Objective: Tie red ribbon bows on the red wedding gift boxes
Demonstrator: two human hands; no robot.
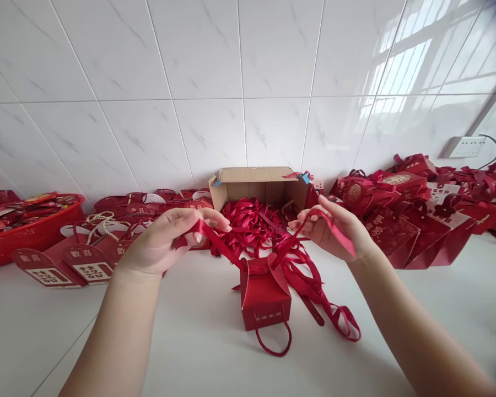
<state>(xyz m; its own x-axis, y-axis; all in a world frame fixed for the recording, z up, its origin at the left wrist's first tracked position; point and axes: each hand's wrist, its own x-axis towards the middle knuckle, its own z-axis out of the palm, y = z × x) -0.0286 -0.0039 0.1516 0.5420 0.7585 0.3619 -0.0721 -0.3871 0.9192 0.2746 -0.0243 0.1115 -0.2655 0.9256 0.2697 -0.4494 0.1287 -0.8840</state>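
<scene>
Sitting between the hands (159, 238) (339, 226): a red box (265, 295).

The bare, smooth left forearm (123, 320) and the bare, smooth right forearm (405, 315) are rounded and broad toward the lower edge of view, tapering to narrower wrists. The left grip (163, 234), a bare human hand, has slim, tapered fingers; the right grip (342, 225) matches it in build. Fingernail details are too small to tell.
</scene>
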